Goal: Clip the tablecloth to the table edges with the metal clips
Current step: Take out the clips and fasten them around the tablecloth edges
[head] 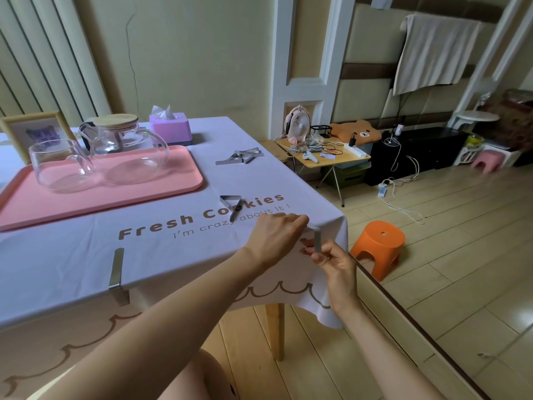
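A pale lilac tablecloth (161, 243) printed "Fresh Cookies" covers the table and hangs over its near edge. One metal clip (116, 269) sits clamped over the near edge at the left. At the near right corner my right hand (336, 265) pinches a second metal clip (317, 239) against the hanging cloth. My left hand (277, 236) lies on the tabletop beside it, fingers curled at the clip's top end. A loose clip (230, 202) lies on the cloth behind my hands. Several more clips (245, 157) are piled farther back.
A pink tray (178, 180) holds a glass cup (57, 166) and glass teapot (127, 145). Behind stand a purple tissue box (170, 127) and a framed picture (34, 131). An orange stool (379, 246) stands right of the corner; a wooden table leg (275, 330) is below.
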